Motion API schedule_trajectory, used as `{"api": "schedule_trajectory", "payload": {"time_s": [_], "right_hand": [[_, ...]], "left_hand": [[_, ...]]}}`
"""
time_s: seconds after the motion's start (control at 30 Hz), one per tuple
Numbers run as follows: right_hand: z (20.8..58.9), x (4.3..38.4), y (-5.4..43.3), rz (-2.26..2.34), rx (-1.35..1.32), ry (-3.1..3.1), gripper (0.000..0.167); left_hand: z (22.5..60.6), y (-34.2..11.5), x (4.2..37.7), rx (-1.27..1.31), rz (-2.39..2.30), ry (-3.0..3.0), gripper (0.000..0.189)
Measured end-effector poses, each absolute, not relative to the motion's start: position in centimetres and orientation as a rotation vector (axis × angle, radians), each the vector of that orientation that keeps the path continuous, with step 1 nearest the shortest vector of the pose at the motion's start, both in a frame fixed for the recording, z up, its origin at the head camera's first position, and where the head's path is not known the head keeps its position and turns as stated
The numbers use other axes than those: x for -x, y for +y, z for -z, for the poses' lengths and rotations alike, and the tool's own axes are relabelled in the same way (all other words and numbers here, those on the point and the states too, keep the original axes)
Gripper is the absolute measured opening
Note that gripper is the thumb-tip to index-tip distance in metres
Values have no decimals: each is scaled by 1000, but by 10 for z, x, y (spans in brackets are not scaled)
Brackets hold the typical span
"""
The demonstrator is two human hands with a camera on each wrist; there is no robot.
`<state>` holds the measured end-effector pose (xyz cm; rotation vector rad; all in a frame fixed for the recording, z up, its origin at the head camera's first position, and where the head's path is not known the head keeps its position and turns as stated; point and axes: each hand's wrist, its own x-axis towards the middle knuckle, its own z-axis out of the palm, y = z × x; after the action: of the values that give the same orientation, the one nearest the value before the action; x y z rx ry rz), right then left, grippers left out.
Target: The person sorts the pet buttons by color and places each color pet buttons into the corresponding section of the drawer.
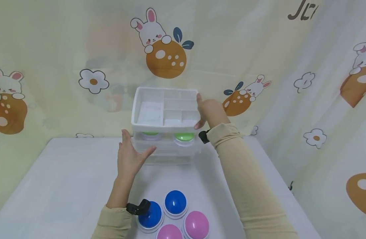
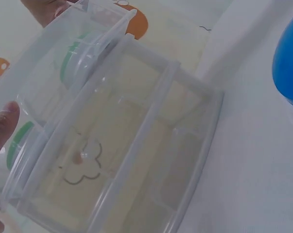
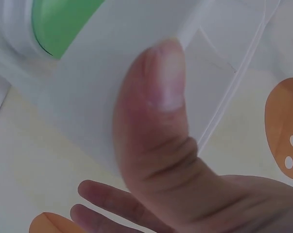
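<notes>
A: Locate the clear plastic drawer box (image 1: 171, 151) with a white compartment tray (image 1: 163, 128) on top.
B: Between your hands, long axis left to right. Your right hand (image 1: 212, 111), nearer, touches the right end; whether it grasps, I cannot tell. Your left hand (image 1: 130, 161) holds nothing, fingers straight, beside the left front corner.
A: Contents?
B: Green-topped round containers (image 1: 184, 136) behind smooth, transparent walls.

The place looks like a curtained-off corner with a table, though whether it belongs to a home or a workplace cannot be told. Cream cloth (image 1: 117, 43) printed with cartoon rabbits (image 1: 151, 33), orange fruit (image 1: 166, 64) and flowers (image 1: 94, 81) hangs behind and beside the plain white table (image 1: 78, 176), falling in soft folds at the right.
</notes>
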<state>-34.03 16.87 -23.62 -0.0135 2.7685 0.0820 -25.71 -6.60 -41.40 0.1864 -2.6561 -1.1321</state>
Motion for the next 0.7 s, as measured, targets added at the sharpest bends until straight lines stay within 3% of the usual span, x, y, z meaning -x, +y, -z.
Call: {"api": "schedule_trajectory", "payload": {"time_s": [0.7], "right_hand": [[239, 336, 165, -171, 35, 2814, 125]], "left_hand": [[428, -61, 290, -192, 1112, -2567, 120]]}}
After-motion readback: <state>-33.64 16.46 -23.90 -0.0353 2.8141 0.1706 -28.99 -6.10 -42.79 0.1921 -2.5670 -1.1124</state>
